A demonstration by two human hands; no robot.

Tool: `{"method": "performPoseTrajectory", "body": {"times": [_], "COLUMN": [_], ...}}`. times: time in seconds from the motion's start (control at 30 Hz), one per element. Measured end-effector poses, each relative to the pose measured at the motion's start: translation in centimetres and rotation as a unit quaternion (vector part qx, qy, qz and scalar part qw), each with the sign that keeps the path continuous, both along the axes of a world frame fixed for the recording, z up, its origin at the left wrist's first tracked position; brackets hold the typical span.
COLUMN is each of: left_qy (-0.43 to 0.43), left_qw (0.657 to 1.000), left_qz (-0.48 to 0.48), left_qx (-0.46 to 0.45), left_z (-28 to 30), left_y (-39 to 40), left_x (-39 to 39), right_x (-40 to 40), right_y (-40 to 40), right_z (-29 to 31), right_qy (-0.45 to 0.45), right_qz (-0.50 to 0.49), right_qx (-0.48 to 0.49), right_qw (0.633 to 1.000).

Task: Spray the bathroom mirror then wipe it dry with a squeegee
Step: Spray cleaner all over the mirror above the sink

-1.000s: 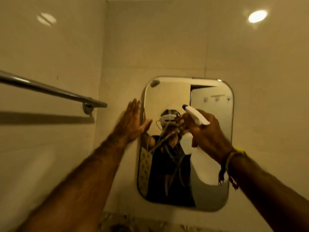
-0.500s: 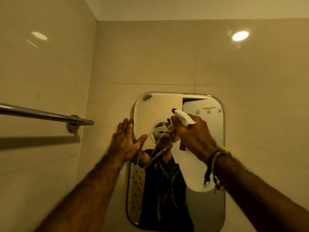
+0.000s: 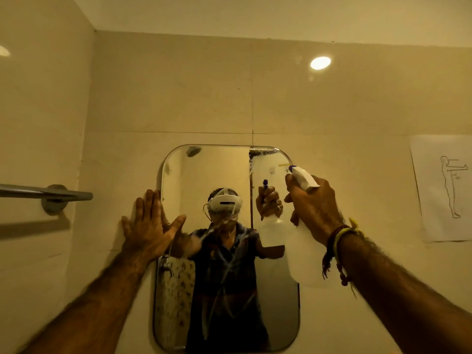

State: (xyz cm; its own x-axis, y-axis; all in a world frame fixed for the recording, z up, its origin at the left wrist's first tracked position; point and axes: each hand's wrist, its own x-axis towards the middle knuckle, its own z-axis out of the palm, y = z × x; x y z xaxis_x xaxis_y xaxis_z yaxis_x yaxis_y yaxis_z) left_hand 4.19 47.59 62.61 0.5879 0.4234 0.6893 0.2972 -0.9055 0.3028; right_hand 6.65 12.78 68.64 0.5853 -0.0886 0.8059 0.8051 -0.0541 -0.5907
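A rounded rectangular mirror (image 3: 204, 175) hangs on the beige tiled wall. Its upper right corner carries a patch of wet spray droplets (image 3: 263, 155). My right hand (image 3: 313, 206) is closed around a white spray bottle (image 3: 304, 254) with a blue-tipped nozzle, held up at the mirror's right edge and aimed at the glass. My left hand (image 3: 149, 224) lies flat with fingers spread against the wall and the mirror's left edge. The glass reflects a person in a white headset and the bottle. No squeegee is in view.
A metal towel bar (image 3: 46, 194) juts out from the left wall at hand height. A sheet of paper (image 3: 444, 187) with a line drawing is stuck on the wall right of the mirror. A ceiling light glares off the tiles above.
My right hand has carried the bottle from the mirror's middle to its upper right edge. Spray droplets now show on the top right corner. My left hand stays pressed at the left edge.
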Motion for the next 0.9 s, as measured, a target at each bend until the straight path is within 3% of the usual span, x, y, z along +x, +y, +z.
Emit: {"method": "performPoseTrajectory", "body": {"times": [0.23,0.63,0.8,0.9], "left_qy": [-0.021,-0.003,0.003,0.004], "left_qw": [0.999,1.0,0.999,0.999], "left_qz": [0.01,-0.017,-0.036,-0.036], "left_qx": [-0.027,-0.014,-0.008,-0.002], "left_z": [-0.7,-0.7,-0.4,-0.6], "left_y": [0.8,1.7,1.5,1.6], "left_x": [1.6,0.5,0.1,0.2], "right_x": [1.1,-4.0,-4.9,-4.6], "right_y": [1.1,13.4,17.1,17.9], "right_z": [-0.1,-1.9,-3.2,-4.2], "right_qy": [0.028,-0.016,-0.062,-0.044], "right_qz": [-0.019,0.099,0.042,0.028], "right_qx": [0.04,-0.102,-0.161,-0.2], "right_qw": [0.999,0.99,0.984,0.978]}}
